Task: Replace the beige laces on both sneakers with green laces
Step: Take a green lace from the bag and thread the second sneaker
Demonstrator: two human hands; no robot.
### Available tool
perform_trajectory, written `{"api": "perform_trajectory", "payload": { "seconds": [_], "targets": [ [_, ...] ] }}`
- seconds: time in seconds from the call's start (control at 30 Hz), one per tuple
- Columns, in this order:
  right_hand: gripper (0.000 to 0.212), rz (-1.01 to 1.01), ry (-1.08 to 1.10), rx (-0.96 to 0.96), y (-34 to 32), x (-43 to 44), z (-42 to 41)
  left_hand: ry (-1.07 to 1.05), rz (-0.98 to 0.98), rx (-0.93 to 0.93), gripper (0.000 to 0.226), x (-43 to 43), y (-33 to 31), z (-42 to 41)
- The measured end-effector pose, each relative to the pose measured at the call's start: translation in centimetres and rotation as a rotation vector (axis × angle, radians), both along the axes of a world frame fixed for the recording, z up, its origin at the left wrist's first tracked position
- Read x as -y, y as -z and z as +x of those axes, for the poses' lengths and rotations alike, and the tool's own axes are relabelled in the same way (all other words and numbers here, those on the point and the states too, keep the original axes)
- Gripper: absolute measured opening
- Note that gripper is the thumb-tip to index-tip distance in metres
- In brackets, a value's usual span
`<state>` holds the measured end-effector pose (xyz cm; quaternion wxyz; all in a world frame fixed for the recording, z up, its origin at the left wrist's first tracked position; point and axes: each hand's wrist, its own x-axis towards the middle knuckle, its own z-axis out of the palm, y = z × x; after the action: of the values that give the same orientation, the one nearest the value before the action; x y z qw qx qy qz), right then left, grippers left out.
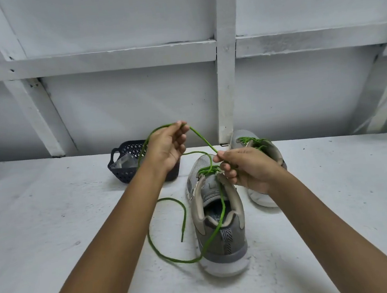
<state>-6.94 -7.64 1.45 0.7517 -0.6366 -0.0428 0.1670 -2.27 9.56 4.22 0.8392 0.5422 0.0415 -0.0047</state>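
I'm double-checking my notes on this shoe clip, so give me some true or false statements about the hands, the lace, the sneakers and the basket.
The left hand and right hand both hold the green lace. True.
The basket sits right of the sneakers. False: it sits to their left, behind the left hand.
The far sneaker is already laced in green. True.
The near sneaker lies on its side. False: it stands upright, heel toward the camera.

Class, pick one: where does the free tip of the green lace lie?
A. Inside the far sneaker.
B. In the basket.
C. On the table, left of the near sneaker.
C: the green lace trails past the heel of the near sneaker, and its tip rests on the table to the left.
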Motion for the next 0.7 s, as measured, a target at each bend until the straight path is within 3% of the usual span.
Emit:
{"api": "perform_trajectory", "payload": {
  "seconds": [0.23,0.33,0.43,0.5,0.6,0.7],
  "targets": [
    [0.024,0.105,-0.037,-0.009,0.9,1.1,-0.5,-0.034,0.015,-0.043,0.021,-0.8,-0.3,1.5],
    [0.024,0.125,-0.014,-0.002,0.8,1.6,-0.3,0.043,0.417,-0.107,0.023,-0.4,0.6,0.9],
    [0.018,0.105,0.095,0.044,0.9,1.9,0.1,0.093,0.891,-0.008,0.027,0.9,2.2,-0.5],
    [0.015,0.056,0.187,0.081,1.3,1.7,0.5,0.143,1.025,0.054,0.030,2.0,3.3,-1.5],
    [0.013,-0.049,0.312,0.131,2.2,1.1,1.3,0.221,1.206,-0.016,0.039,3.1,4.6,-2.2],
    [0.010,-0.150,0.403,0.189,3.3,0.3,1.7,0.217,1.214,-0.084,0.040,3.6,5.3,-2.5]
  ]
}}
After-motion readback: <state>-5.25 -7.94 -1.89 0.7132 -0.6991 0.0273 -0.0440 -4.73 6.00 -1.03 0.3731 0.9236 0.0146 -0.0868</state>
